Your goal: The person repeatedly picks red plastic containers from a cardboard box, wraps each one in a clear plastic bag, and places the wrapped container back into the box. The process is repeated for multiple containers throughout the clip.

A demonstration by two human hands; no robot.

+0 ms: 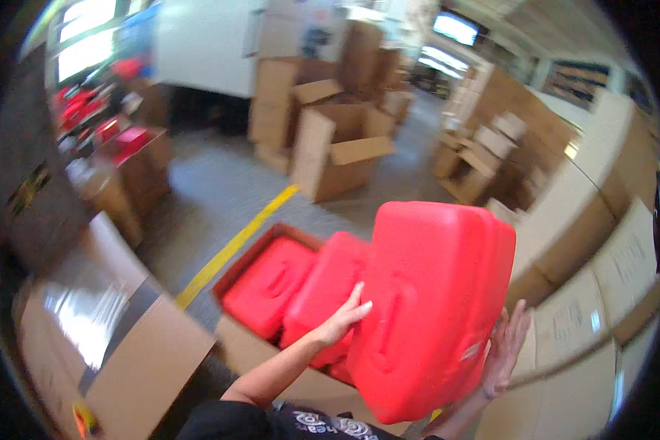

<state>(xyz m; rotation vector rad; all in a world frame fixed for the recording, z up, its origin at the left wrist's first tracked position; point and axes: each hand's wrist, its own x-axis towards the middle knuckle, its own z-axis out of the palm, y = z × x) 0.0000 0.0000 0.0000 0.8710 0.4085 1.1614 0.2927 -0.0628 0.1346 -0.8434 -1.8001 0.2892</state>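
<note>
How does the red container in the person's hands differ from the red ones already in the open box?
The held container is lifted and tilted above the open cardboard box, pressed between the left hand and right hand. The boxed containers lean side by side inside, untouched. All share the same red moulded plastic.

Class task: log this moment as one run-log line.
left hand: on large red plastic case | right hand: supports its other side | below: open cardboard box, two red cases

Red clutter on the far left shelves (99, 110) blurred; right hand's (503, 350) palm behind the red canister (433, 308).
</note>
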